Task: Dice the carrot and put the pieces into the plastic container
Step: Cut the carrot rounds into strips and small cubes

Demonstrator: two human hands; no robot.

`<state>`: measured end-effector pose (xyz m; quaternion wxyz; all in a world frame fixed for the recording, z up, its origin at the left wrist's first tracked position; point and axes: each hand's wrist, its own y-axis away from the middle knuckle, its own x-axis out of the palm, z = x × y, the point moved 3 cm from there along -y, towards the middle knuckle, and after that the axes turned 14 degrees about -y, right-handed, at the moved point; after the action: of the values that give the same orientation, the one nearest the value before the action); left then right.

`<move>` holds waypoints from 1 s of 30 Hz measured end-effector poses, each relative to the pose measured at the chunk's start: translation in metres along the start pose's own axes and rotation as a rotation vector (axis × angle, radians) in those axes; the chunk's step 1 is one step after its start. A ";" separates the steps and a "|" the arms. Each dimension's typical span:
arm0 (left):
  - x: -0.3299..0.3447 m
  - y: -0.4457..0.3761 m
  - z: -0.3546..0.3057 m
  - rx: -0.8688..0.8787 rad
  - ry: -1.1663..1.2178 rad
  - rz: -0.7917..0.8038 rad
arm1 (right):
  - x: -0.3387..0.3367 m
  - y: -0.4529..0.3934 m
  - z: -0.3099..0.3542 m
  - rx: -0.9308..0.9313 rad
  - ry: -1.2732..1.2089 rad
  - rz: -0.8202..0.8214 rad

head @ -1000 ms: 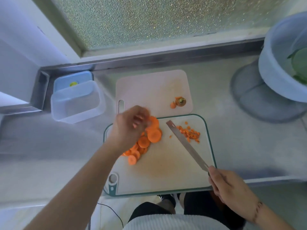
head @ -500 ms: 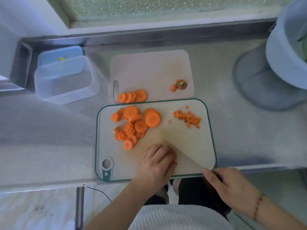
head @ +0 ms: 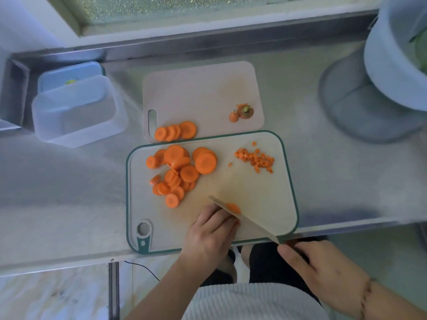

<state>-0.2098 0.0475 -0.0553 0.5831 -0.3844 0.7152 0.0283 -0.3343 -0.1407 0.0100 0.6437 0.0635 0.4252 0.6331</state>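
Left hand [head: 211, 234] sits low near the body, palm down, fingers bent with the tips tucked against a flat blade. Right hand [head: 323, 271] comes in from the lower right, fingers wrapped round a dark handle.

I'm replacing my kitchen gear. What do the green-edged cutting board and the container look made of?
Green-edged cutting board: probably plastic; matte pale face, moulded green rim and handle hole. Container: translucent, frosted plastic; the blue lid behind shows through its wall.
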 end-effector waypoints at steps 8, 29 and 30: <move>0.003 0.000 0.002 -0.012 0.017 0.014 | 0.007 -0.010 0.010 0.066 0.067 0.035; -0.004 0.003 0.005 0.052 0.020 0.039 | 0.011 -0.018 0.027 0.079 0.039 0.055; -0.004 0.004 0.006 0.058 0.012 0.038 | 0.011 -0.022 0.033 0.072 0.042 0.068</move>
<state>-0.2072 0.0549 -0.0548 0.5892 -0.3539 0.7261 0.0162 -0.2987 -0.1199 0.0123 0.6101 0.0878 0.4588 0.6400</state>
